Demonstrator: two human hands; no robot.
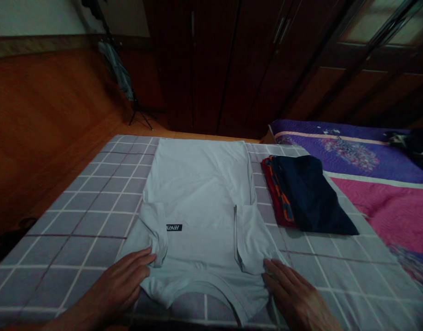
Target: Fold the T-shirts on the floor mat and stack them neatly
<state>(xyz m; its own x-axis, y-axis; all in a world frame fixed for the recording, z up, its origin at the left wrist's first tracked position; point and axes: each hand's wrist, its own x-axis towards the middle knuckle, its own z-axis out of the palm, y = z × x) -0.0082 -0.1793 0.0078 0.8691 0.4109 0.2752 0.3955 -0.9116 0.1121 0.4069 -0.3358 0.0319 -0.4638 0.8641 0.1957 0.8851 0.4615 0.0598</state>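
T-shirt (197,193) spread on checked sheet (94,216), left hand (123,282) and right hand (294,296) flat on it, fingers (142,257) released

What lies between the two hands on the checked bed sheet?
In the head view, the white cotton T-shirt's curved neckline, with grey checked sheet showing through it.

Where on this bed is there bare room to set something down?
The widest free patch is the checked sheet left of the white T-shirt, out to the bed's edge. A smaller one lies at the near right, between the right hand, the folded clothes and the pink blanket. Crowded: the thin strip between T-shirt and folded clothes.
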